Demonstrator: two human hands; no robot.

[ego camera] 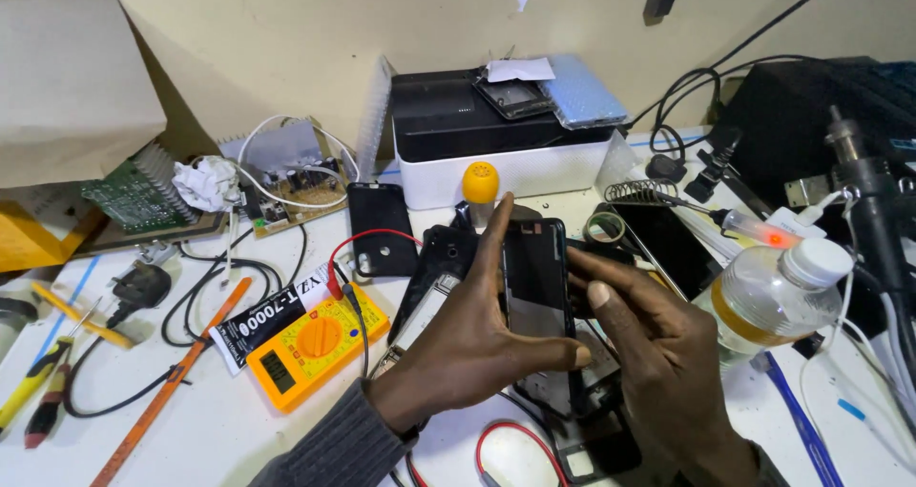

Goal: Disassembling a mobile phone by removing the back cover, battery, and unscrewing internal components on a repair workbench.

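Observation:
My left hand (pixel 468 339) grips a black phone body (pixel 536 287) held upright over the white bench, thumb across its lower part and forefinger along its left edge. My right hand (pixel 658 353) touches the phone's right edge with forefinger and thumb. Behind the phone lies another opened black phone shell (pixel 441 258). A flat black frame part (pixel 596 454) rests on the bench below my hands.
A yellow multimeter (pixel 310 346) with red and black leads sits left. A black phone back (pixel 380 227), circuit boards (pixel 286 177), a black-and-white box (pixel 491 134), a clear bottle (pixel 773 301), a soldering iron (pixel 754 227), screwdrivers (pixel 38 382) and cables surround the hands.

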